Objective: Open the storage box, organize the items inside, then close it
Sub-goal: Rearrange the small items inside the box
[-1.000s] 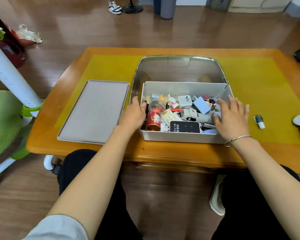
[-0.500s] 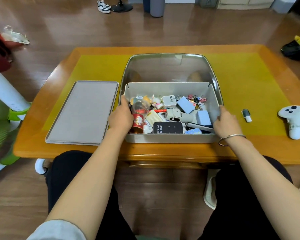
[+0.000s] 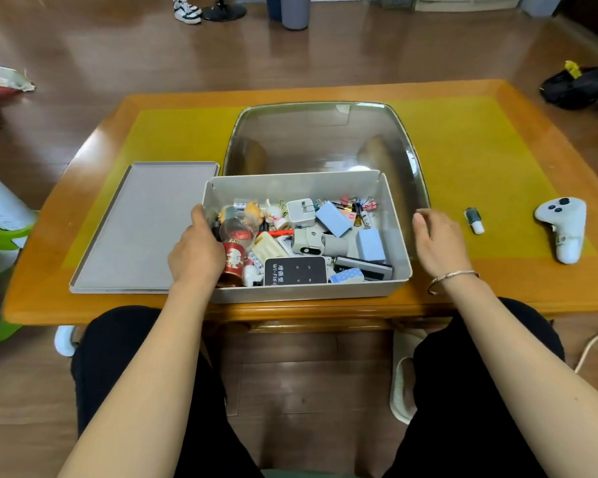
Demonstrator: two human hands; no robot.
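- Storage box (image 3: 304, 291): grey, open-topped, on the counter (image 3: 497, 281) at its near edge, between the two hands; it sits nearer the person than a second ago, seemingly drawn in.
- Left hand (image 3: 197, 253): half a second ago it was on the left wall; now its grip curls over that wall, fingertips inside among the contents. What they hold, if anything, is hidden by the back of the hand.
- Right hand (image 3: 437, 241): half a second ago it pressed the right wall; now it is off, just beside that wall, grip loose and holding nothing.
- Red tin (image 3: 233, 262): touching the left hand, directly inside its fingers; a clear globe (image 3: 237, 227) lies just beyond.
- Black Wi-Fi device (image 3: 296, 270): at the near wall, between the hands.
- Remaining contents: white charger (image 3: 301, 212), blue block (image 3: 370, 244), binder clips (image 3: 358, 203), all jumbled, on the right hand's side.
- Flat grey tray (image 3: 139, 229): left of the left hand.
- Clear lid (image 3: 321, 136): beyond the box, off it.
- Judgement: opening done; positioning ends, sorting is beginning, left hand first.
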